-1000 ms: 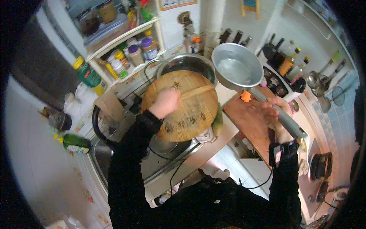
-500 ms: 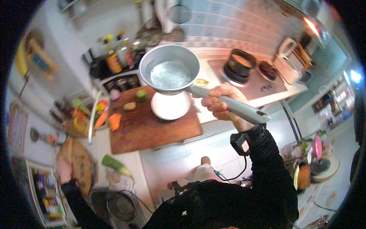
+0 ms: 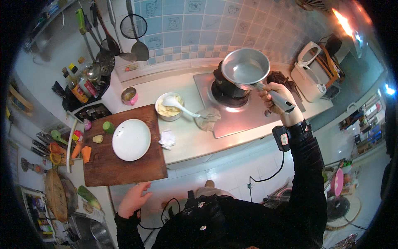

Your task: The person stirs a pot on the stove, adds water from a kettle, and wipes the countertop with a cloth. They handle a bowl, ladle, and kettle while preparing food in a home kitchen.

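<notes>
A grey metal saucepan (image 3: 245,68) is in my right hand (image 3: 278,101), the fingers wrapped round its long handle. Held up over the stovetop (image 3: 257,120), it partly covers a dark pot (image 3: 232,96) on a burner; I cannot tell whether the two touch. Its inside looks bare and shiny. My left hand (image 3: 134,199) is near the front edge of the wooden cutting board (image 3: 124,174), fingers stretched out and holding nothing. On the board lie a white plate (image 3: 131,140), a green vegetable piece (image 3: 108,127), a pale peeled piece (image 3: 98,139) and an orange piece (image 3: 86,154).
Beside the board stands a bowl of pale chunks (image 3: 168,113) with a white spoon (image 3: 182,107) across it. A crumpled white tissue (image 3: 167,139) and a brown cloth-like item (image 3: 208,119) lie on the counter. Bottles (image 3: 76,89) are at the left, a white appliance (image 3: 307,79) at the right.
My right hand has carried the saucepan rightward, from above the board to over the stove. My left hand has come from beside the round wooden board at far left to the cutting board's front edge.
</notes>
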`<state>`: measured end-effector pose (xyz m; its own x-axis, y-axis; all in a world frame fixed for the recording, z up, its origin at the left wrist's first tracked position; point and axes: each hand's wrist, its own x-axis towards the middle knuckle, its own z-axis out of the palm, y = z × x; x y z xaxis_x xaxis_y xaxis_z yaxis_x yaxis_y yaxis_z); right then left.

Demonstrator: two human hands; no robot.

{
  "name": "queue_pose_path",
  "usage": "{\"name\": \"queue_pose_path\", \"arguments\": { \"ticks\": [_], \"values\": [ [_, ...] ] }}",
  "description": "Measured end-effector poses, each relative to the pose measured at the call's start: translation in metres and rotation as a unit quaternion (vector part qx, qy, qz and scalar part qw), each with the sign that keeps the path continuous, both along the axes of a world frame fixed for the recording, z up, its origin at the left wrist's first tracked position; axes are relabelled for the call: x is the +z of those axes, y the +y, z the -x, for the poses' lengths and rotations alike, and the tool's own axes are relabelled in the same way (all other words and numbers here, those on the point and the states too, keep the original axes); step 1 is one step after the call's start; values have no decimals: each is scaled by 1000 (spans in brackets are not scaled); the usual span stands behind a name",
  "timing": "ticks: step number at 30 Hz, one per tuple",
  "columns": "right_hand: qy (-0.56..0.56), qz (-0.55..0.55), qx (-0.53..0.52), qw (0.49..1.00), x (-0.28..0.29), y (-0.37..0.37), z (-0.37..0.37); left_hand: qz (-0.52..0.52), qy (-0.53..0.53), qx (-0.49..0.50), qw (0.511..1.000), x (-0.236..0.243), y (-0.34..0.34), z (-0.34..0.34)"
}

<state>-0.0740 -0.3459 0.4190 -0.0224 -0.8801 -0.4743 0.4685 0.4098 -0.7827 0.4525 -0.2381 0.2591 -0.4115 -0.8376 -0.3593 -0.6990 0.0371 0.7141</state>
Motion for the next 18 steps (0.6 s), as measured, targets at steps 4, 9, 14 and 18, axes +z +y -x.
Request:
{"name": "queue_pose_path", "arguments": {
  "ticks": [4, 9, 14, 18],
  "values": [
    [59, 36, -34, 997, -8, -27, 61, 9, -7, -44, 999, -5, -12, 59],
    [125, 22, -35, 991, -22, -57, 108, 31, -25, -32, 999, 3, -37, 83],
    [134, 13, -62, 989, -21, -70, 132, 46, -37, -18, 998, 4, -68, 97],
    [163, 13, -47, 985, -18, -71, 136, 74, 2, -36, 997, 3, -79, 101]
  ]
}}
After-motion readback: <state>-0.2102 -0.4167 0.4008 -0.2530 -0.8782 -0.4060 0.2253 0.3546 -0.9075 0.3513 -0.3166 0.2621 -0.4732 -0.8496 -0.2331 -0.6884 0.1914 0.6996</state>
